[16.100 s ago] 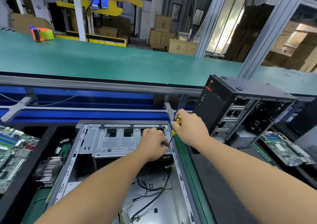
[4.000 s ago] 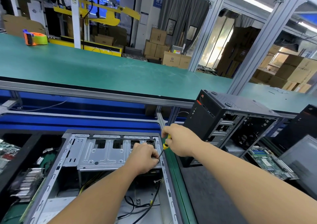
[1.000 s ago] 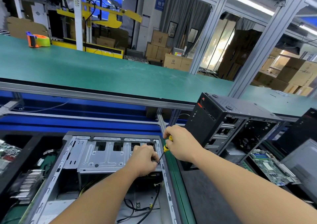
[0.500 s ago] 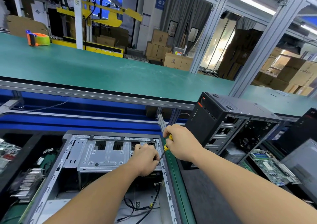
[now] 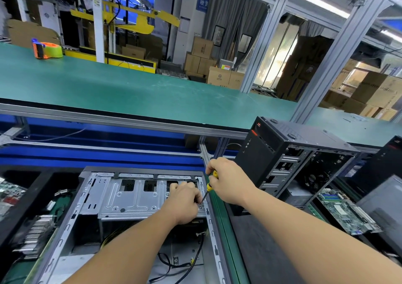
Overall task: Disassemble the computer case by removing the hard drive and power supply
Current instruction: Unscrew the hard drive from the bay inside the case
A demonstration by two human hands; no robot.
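While lying open on its side, computer case sits directly before the person: right hand grips screwdriver angled onto drive cage; left hand curls at the tip, likely steadying it.

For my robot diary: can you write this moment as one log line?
step: unscrewing drive cage | right hand: grips screwdriver | left hand: fingers at its tip | case: open
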